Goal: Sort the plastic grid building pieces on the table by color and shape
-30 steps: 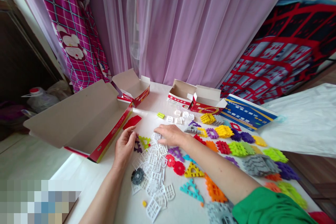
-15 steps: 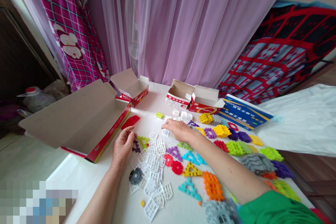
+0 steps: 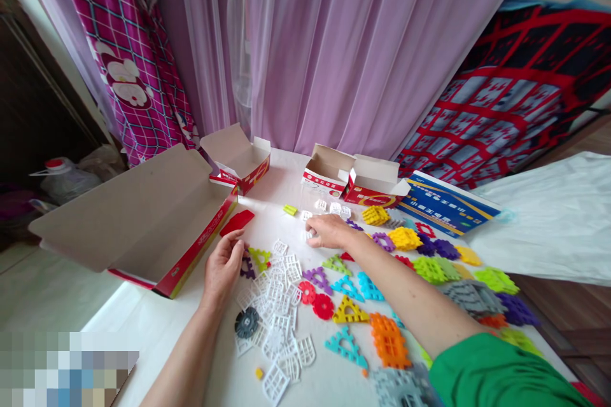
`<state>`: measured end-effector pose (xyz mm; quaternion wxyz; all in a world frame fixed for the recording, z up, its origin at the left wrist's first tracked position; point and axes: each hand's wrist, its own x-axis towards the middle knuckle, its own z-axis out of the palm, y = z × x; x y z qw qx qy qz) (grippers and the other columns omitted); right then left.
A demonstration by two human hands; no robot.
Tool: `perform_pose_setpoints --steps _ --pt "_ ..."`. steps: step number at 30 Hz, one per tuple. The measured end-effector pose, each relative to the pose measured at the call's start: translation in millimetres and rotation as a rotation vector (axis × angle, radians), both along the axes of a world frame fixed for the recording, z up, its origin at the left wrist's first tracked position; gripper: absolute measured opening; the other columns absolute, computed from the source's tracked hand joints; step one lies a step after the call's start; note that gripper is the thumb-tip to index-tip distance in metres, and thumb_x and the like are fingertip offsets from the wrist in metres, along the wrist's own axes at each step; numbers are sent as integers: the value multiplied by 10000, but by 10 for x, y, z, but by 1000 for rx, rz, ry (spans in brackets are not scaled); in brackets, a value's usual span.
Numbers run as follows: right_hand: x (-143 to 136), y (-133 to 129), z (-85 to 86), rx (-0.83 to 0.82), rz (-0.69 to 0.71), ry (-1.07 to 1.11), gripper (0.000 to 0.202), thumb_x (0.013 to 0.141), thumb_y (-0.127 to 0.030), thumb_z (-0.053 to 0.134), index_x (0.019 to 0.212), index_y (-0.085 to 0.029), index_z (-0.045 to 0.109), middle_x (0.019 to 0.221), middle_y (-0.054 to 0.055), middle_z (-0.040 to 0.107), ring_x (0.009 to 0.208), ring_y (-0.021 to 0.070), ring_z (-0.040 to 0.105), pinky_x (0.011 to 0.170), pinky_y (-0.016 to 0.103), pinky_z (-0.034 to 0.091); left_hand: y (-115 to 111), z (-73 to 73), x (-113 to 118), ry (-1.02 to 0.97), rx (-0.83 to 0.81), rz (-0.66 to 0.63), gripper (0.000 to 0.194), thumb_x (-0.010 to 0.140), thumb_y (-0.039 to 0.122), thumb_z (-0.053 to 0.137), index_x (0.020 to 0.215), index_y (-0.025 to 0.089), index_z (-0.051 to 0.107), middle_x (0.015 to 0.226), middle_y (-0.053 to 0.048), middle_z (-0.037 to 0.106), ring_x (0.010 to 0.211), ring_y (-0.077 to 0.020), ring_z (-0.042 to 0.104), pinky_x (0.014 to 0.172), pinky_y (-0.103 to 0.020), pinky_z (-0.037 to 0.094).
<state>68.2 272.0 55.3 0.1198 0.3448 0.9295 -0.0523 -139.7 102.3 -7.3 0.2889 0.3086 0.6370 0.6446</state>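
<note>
White pile: lattice pieces (image 3: 281, 299) lie loosely overlapped on the white-covered table (image 3: 191, 356); a black disc (image 3: 247, 322) rests at the pile's left edge
Left hand (image 3: 224, 267): just left of the pile's far end, beside a purple piece (image 3: 247, 268); fingers loosely curled, thumb near the index finger; cannot tell if they hold anything
Right hand (image 3: 329, 231): beyond the pile and to its right; thumb and fingers bent nearly together at a small white piece (image 3: 309, 236); cannot tell whether it is gripped
Red discs (image 3: 323, 306): just right of the pile
Triangles: yellow (image 3: 351, 310) and blue (image 3: 346, 348) ones, right of the pile
Large open box (image 3: 176, 254): left of the pile, lid raised
Small open boxes (image 3: 252, 168): beyond the pile; a blue box (image 3: 449, 203) lies farther right
</note>
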Motion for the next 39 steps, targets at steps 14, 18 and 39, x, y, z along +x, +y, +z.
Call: perform_pose_setpoints --steps 14,18,39 --pt "-166 360 -44 71 -236 36 358 808 -403 609 1120 -236 668 1119 59 709 1008 221 639 779 291 436 -5 21 10 -4 -11 3 469 733 512 642 1050 167 640 736 -14 647 638 -144 617 589 -270 510" --pt "-171 372 -32 55 -233 33 383 814 -401 604 1155 -233 650 1139 60 702 1021 226 634 780 293 435 -6 15 6 -6 -23 -4 477 735 507 637 1066 163 633 745 -15 649 640 -139 612 585 -261 499" --pt "-399 -371 -75 -1 200 57 352 831 -389 643 1148 -235 660 1114 65 658 1011 214 623 802 281 458 -3 19 3 15 2 16 484 723 533 647 1042 169 653 743 -17 658 635 -150 629 597 -281 522"
